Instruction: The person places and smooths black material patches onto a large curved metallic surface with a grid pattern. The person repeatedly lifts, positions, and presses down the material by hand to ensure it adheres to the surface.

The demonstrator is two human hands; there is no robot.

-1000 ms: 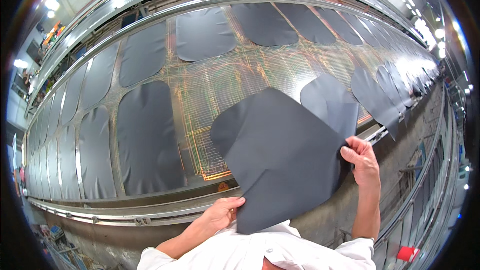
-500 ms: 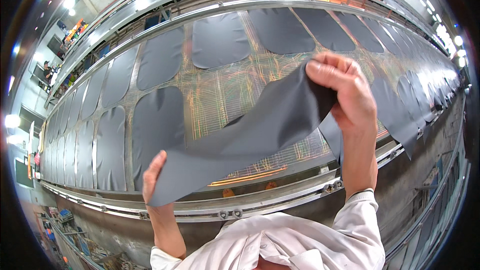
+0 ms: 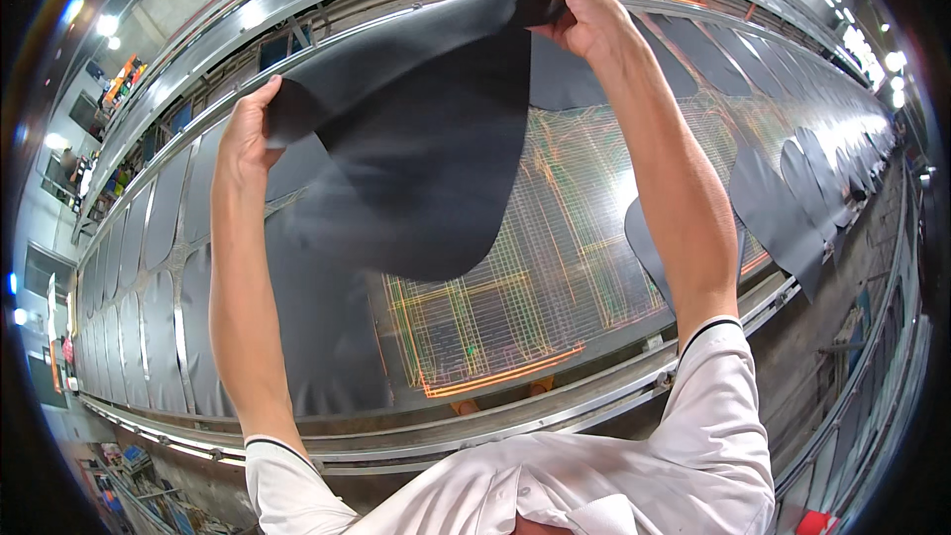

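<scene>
A dark grey sheet of flexible material with rounded corners (image 3: 426, 168) hangs between my raised hands above the long table. My left hand (image 3: 250, 129) pinches its left corner, thumb on top. At the far right corner, my right hand (image 3: 586, 15) grips the sheet between thumb and fingers. The upper edge is stretched between the hands and folds over, while the lower part hangs in a curve. Beneath it, the table surface (image 3: 495, 327) carries a grid of coloured lines. Another grey panel (image 3: 327, 337) lies flat to the left, partly behind the hanging sheet.
Rows of similar grey panels (image 3: 158, 327) cover the table to the left and right. Some panels (image 3: 773, 198) overhang the near edge at right. A metal rail (image 3: 555, 436) runs along the near edge. Beyond stands another long table (image 3: 347, 0) with an orange glow.
Both hands have risen and moved away from me across the table, carrying the sheet. It was stretched low and slanting; now it hangs high, with more of its surface showing.
</scene>
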